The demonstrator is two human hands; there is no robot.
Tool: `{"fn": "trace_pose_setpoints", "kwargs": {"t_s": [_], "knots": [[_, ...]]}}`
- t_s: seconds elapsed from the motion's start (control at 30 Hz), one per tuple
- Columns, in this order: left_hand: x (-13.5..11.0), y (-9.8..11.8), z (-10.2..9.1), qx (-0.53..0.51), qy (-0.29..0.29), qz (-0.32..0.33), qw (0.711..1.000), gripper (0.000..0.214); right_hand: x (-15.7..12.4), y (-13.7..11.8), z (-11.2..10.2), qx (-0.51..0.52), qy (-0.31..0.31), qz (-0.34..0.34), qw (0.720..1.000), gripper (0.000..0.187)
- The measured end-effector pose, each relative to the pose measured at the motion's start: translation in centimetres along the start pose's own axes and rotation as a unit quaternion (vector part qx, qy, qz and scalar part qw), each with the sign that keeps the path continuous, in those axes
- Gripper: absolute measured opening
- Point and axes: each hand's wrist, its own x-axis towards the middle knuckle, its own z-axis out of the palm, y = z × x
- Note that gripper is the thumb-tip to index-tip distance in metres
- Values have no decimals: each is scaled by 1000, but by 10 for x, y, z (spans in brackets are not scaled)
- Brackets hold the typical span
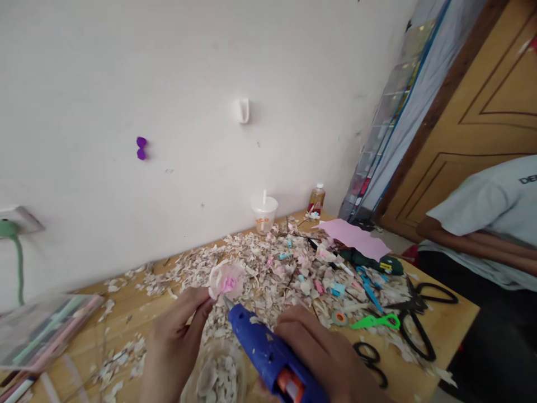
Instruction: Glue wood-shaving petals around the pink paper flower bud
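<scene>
While the left hand [184, 324] pinches a pale flower [229, 280] with a pink centre, its thumb and forefinger closed together at the flower's edge, the right hand [321, 350] is curled around a blue glue gun [264, 344]. Take the flower as the centre of a clock: the glue gun lies toward five o'clock, its nozzle right at the bloom's underside, though whether the two touch I cannot tell. The right hand's trigger finger is hidden.

At six o'clock, a clear tub [191, 386] holds pale petals. Loose petals [255, 263] are strewn across the wooden surface [155, 313], thickest from twelve to four. A lidded cup [265, 215] with a straw stands at one o'clock, a bottle [316, 198] at two, and pink paper [354, 238] lies between two and three. Just past three come a tape roll [339, 312], green scissors [376, 322] and large black scissors [419, 336]. Toward nine sits a clear case [50, 330] of pens. Another person [490, 207] sits near three, well apart.
</scene>
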Motion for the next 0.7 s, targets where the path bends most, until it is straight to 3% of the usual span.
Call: {"fn": "trace_pose_setpoints", "kwargs": {"t_s": [0.1, 0.27, 0.5, 0.7], "knots": [[0, 1, 0, 11, 4, 20, 1000, 14, -1, 2, 6, -10, -7, 16, 1000, 2], [0, 2, 0, 17, 6, 48, 999, 16, -1, 3, 8, -20, -42, 50, 998, 12], [-1, 2, -1, 19, 5, 56, 998, 14, -7, 7, 14, -16, -37, 69, 997, 14], [-2, 2, 0, 4, 11, 54, 998, 15, -7, 7, 11, -25, -72, 94, 993, 10]]}}
